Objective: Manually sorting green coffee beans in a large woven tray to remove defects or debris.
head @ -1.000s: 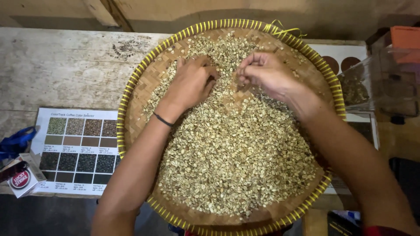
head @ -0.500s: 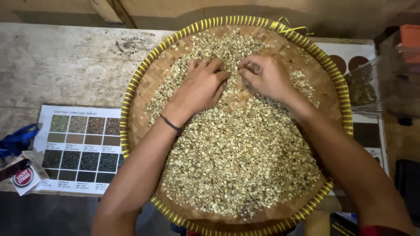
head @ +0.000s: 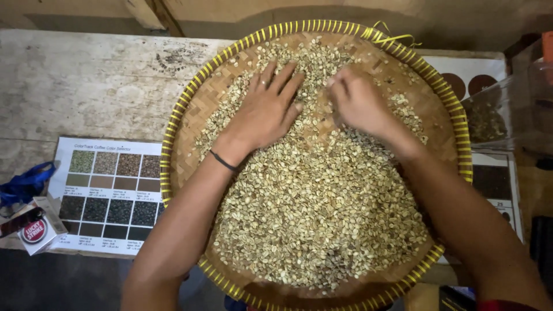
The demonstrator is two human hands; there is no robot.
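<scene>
A round woven bamboo tray (head: 196, 106) with a yellow rim lies on a worn wooden table (head: 80, 80) and holds a wide heap of pale green coffee beans (head: 317, 201). My left hand (head: 265, 109) lies flat on the beans in the far half of the tray, fingers spread, with a thin black band on the wrist. My right hand (head: 360, 101) rests on the beans just to its right, blurred, fingers bent down into the beans; whether it grips any is unclear.
A printed chart of bean colour swatches (head: 106, 193) lies left of the tray. A small red-and-white box (head: 34, 230) and a blue strap (head: 26, 181) sit at the left edge. A clear plastic container (head: 507, 109) and more printed sheets (head: 495, 178) are at the right.
My left hand has gone from curled to flat with fingers spread on the beans. My right hand has shifted slightly right and away, pushing beans. The view has drifted a little.
</scene>
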